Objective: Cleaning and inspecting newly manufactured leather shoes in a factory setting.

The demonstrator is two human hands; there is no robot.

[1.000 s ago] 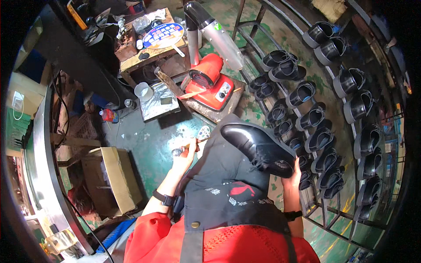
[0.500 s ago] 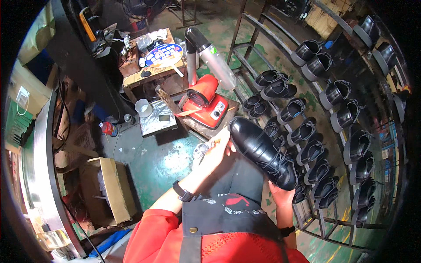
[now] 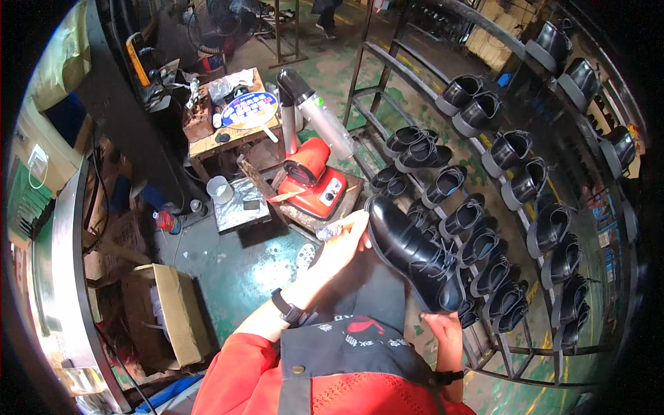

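A glossy black lace-up shoe [image 3: 402,238] is held in front of me, its toe toward the upper left and its heel toward the lower right. My right hand [image 3: 443,326] grips it from below at the heel; the shoe hides part of the fingers. Close beside the toe, my left hand [image 3: 344,243] has its fingers bent, with a small crumpled grey piece, perhaps cloth, [image 3: 328,232] at them. Whether those fingertips touch the leather I cannot tell.
A metal rack [image 3: 387,62] with several black shoes runs along the right. Ahead stand a red blower [image 3: 309,183] with a metal tube, a small table [image 3: 200,147] bearing a fan-shaped paddle, and a white cup [image 3: 220,189]. A cardboard box [image 3: 181,311] sits at lower left.
The shoe has tilted slightly, its heel lower. The left hand has shifted a little right with it. My view has turned slightly, and a person's leg now shows at the top.
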